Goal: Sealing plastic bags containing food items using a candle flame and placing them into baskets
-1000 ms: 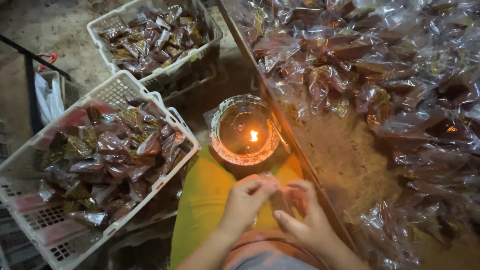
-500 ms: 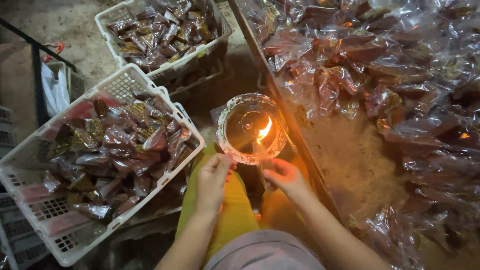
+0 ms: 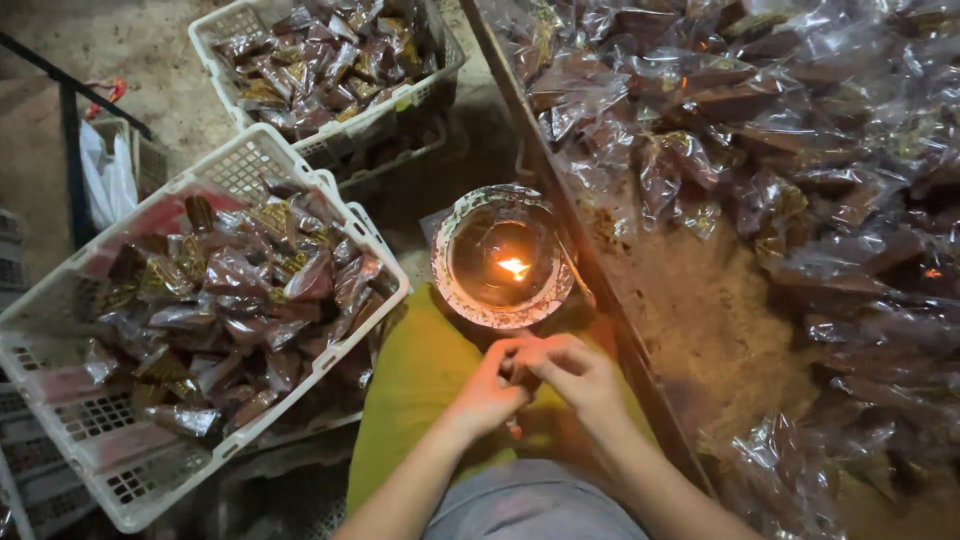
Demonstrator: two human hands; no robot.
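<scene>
Hands, left [image 3: 487, 393] and right [image 3: 572, 372], pinched together on something small, unidentifiable, just below flame bowl [image 3: 503, 258], beside packet-filled white basket [image 3: 140, 470].

A small orange-yellow flame [image 3: 514, 267] glows in a bowl [image 3: 462, 290] with a speckled pink-and-white rim. White lattice baskets [image 3: 120, 470] hold glossy brown packets [image 3: 235, 275] — some flecked gold. The lap cloth [image 3: 410, 380] is yellow-green; the tabletop [image 3: 690, 320] a worn brown.
</scene>
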